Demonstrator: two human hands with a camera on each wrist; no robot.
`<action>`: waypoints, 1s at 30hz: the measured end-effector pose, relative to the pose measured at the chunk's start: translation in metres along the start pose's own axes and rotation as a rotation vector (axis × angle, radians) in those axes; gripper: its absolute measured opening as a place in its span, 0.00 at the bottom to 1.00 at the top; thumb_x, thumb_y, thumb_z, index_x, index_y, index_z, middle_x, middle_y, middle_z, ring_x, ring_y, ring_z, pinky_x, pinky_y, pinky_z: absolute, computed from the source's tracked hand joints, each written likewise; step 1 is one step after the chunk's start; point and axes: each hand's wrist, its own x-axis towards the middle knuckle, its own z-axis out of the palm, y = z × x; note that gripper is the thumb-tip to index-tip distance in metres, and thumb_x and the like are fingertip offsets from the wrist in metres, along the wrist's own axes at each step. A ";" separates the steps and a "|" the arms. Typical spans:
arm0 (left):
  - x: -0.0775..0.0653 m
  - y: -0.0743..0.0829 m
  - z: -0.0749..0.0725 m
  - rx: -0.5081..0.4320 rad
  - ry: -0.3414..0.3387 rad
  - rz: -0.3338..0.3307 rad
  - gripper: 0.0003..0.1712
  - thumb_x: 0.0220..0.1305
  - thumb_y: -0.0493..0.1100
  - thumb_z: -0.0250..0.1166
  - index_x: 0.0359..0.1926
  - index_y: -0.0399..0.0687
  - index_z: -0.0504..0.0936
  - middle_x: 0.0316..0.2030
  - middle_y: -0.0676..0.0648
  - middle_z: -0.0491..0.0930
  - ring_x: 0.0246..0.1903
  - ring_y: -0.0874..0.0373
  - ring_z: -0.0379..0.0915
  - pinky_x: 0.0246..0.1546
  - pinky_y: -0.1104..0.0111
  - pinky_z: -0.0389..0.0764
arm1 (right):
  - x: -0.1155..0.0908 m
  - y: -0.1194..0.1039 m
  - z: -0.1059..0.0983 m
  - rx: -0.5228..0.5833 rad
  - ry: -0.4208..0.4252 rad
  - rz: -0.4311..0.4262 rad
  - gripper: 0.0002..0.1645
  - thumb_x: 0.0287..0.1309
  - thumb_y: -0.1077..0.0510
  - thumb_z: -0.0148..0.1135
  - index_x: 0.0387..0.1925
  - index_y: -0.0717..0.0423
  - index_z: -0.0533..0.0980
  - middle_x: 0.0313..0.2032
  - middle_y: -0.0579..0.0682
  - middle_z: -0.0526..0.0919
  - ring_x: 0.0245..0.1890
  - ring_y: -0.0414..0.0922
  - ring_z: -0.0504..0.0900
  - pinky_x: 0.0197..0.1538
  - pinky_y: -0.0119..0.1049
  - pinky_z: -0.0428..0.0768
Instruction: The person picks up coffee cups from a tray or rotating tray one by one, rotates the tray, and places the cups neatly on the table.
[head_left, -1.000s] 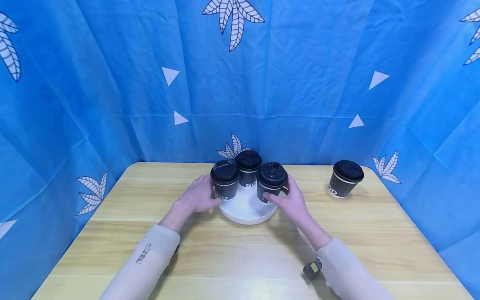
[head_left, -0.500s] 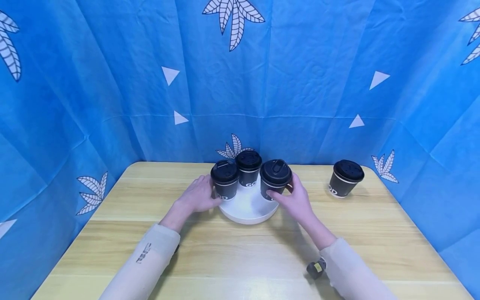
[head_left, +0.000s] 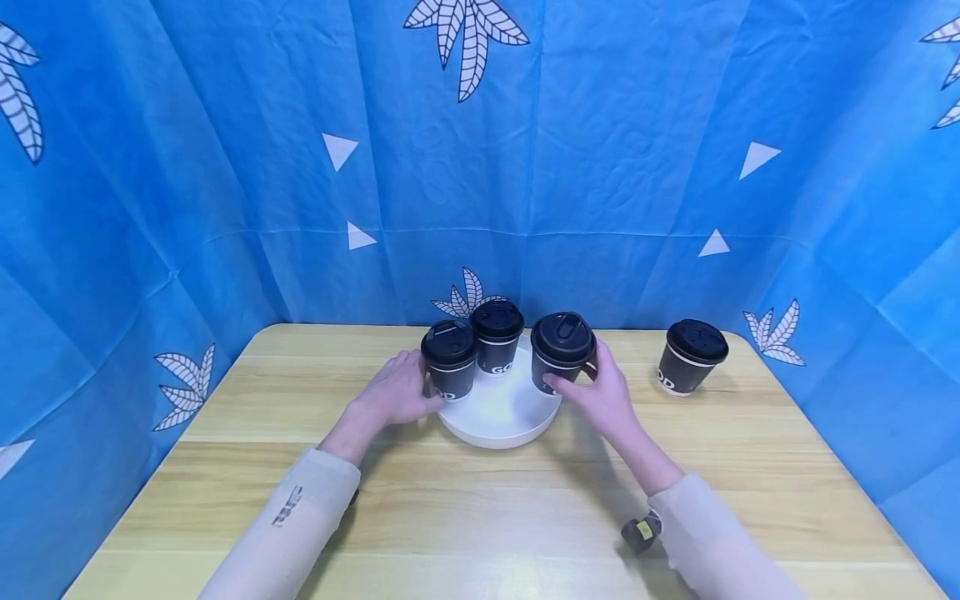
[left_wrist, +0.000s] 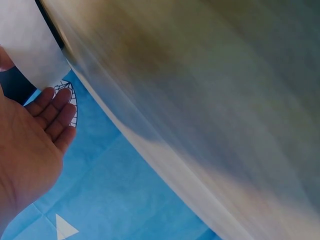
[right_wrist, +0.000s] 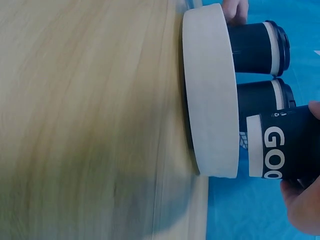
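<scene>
In the head view my right hand (head_left: 597, 393) holds a lidded black paper coffee cup (head_left: 553, 380) by its side, thumb in front. The right wrist view shows that cup's base (right_wrist: 255, 146) raised off the round white stand (right_wrist: 210, 95), a gap between them. My left hand (head_left: 397, 390) is around a second lidded coffee cup (head_left: 450, 371) on the stand's left side, thumb at its lower front. In the left wrist view its fingers (left_wrist: 57, 112) reach along that cup, which is mostly hidden. A third coffee cup (head_left: 497, 337) stands at the back of the stand.
Another lidded coffee cup (head_left: 690, 358) stands apart at the table's back right. The wooden table (head_left: 465, 508) ends at a blue curtain (head_left: 600, 167) with leaf prints. A small dark device (head_left: 640, 533) hangs by my right cuff.
My right hand has lifted its coffee cup and moved it up and to the right, away from the other two. The left hand and its cup have stayed put.
</scene>
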 end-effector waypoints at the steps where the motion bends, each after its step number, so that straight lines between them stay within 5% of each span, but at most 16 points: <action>1: 0.000 0.000 0.000 0.000 0.000 0.000 0.43 0.57 0.60 0.68 0.66 0.38 0.70 0.57 0.39 0.77 0.55 0.43 0.69 0.66 0.49 0.71 | 0.000 0.000 -0.001 -0.002 0.002 0.002 0.52 0.53 0.64 0.78 0.75 0.59 0.62 0.68 0.59 0.73 0.69 0.55 0.71 0.74 0.51 0.69; 30: -0.001 -0.001 0.002 -0.009 0.010 0.003 0.45 0.57 0.59 0.68 0.67 0.37 0.69 0.58 0.38 0.77 0.56 0.43 0.70 0.67 0.48 0.70 | 0.001 0.010 -0.031 -0.048 0.100 -0.007 0.48 0.54 0.64 0.77 0.73 0.65 0.62 0.66 0.63 0.73 0.67 0.59 0.71 0.72 0.57 0.70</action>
